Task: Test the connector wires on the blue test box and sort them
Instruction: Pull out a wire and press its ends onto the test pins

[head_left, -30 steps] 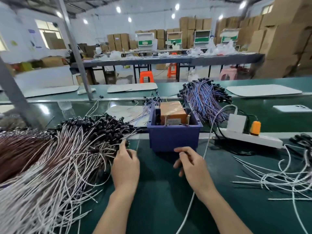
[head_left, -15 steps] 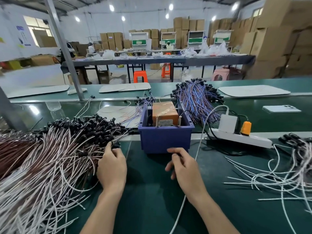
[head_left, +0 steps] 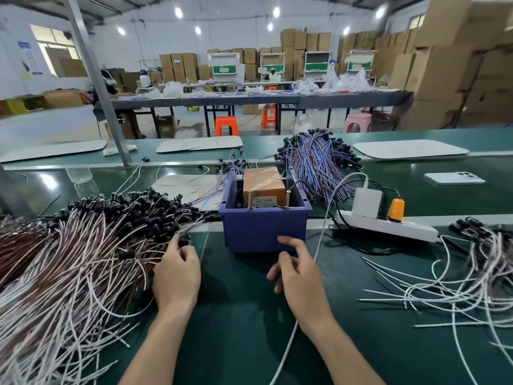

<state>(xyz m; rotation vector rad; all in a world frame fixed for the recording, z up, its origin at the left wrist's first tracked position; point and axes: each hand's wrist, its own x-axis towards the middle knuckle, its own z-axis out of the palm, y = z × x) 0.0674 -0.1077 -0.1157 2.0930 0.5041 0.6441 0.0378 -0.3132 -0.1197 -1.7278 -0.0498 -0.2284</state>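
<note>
A person seated at a green bench point(head_left: 236, 329) on a factory floor works at a blue test box point(head_left: 263, 229), which stands at the middle of the bench just ahead of both hands. The left hand point(head_left: 177, 276) reaches into the near edge of a large heap of white and brown connector wires point(head_left: 83, 259) spread across the left of the bench, its thumb and forefinger pinching a black connector point(head_left: 184, 241) at the fringe of the pile. The right hand point(head_left: 298, 273) lies just before the box with its fingers loosely curled and nothing in its grasp, the forefinger stretched toward the lower front wall of the box; whether the tip touches it cannot be told. Inside the box sits an orange-brown block point(head_left: 263, 184) wrapped in clear tape, with two upright metal pins point(head_left: 249, 200) at its front rim. A white cable point(head_left: 323, 232) runs from under the right wrist up past the box's right side. A smaller spread of white wires point(head_left: 458, 279) lies on the right of the bench, well apart from the main heap. A white power strip point(head_left: 388, 226) carrying a white adapter point(head_left: 367, 202) and an orange plug point(head_left: 395, 207) rests just right of the box. Behind the box lies a bundle of blue and purple wires point(head_left: 316, 162), and a white phone point(head_left: 455, 177) lies face down at far right.
</note>
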